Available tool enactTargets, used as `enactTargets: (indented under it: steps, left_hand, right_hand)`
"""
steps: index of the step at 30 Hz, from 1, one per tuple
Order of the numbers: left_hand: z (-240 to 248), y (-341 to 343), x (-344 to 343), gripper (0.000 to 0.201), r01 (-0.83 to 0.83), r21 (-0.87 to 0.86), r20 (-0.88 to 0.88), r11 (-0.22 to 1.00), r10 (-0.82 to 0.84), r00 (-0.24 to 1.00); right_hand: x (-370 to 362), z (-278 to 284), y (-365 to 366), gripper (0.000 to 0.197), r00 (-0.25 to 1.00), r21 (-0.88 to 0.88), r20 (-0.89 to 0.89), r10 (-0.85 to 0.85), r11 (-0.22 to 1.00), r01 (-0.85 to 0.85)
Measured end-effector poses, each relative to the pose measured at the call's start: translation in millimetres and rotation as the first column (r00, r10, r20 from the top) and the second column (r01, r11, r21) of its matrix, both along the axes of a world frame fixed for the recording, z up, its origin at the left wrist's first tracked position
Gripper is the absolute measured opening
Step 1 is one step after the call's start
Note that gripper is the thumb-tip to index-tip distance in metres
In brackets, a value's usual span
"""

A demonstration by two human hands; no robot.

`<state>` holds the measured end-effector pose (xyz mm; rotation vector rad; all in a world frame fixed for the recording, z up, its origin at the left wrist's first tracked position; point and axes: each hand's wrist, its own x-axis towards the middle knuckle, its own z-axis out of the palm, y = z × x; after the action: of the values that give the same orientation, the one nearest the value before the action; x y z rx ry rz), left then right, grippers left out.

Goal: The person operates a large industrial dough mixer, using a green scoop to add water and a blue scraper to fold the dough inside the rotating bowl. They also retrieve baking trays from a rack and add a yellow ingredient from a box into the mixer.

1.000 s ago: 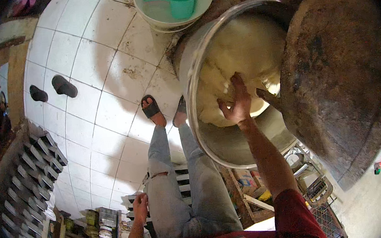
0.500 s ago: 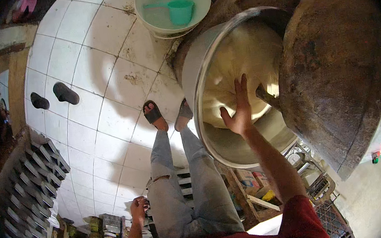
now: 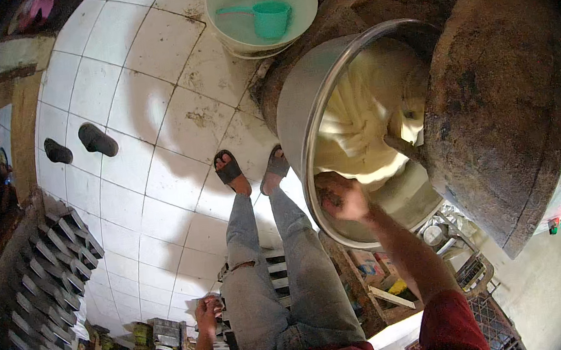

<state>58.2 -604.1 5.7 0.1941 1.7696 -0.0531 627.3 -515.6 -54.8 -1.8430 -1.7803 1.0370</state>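
Note:
Pale dough (image 3: 367, 118) lies in folds inside a large metal mixing bowl (image 3: 288, 113), which is tilted toward me. My right hand (image 3: 341, 196) is inside the bowl by its near left wall, below the dough, with the fingers curled in. Whatever is in those fingers, if anything, is hidden. A mixer's metal arm (image 3: 402, 150) reaches into the bowl next to the dough. Beside my left thigh hangs my left hand (image 3: 207, 314), its fingers curled inward; I cannot make out what they hold, if anything.
The mixer's big brown-stained housing (image 3: 505, 97) overhangs the bowl's right side. Beyond it stands a white bucket (image 3: 225, 41) with a green dipper (image 3: 271, 20). Black slippers (image 3: 98, 139) lie on the tiled floor. Stacked slatted crates (image 3: 47, 295) stand at left, and a wooden shelf (image 3: 368, 289) below the bowl.
My right hand has drawn back from over the dough to the bowl's near left wall, and its spread fingers have curled. The dough has changed shape. My left hand has barely moved.

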Motion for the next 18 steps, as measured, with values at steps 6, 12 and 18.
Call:
enactTargets:
  steps: [6, 12, 18]
  left_hand:
    - [-18, 8, -2, 0.020, -0.010, -0.014, -0.066, 1.000, 0.009, 0.998]
    - [4, -2, -11, 0.021, 0.020, -0.030, -0.023, 0.999, -0.021, 1.000]
    - [-10, 25, 17, 0.023, 0.177, 0.020, -0.035, 0.984, -0.176, 0.984]
  right_hand:
    - [27, -84, 62, 0.023, 0.946, -0.355, 0.248, -0.209, 0.889, 0.290]
    - [10, -2, 3, 0.055, 0.839, -0.061, 0.438, 0.323, 0.942, -0.331]
    - [29, -62, 53, 0.041, 0.726, -0.227, 0.618, 0.302, 0.953, -0.203]
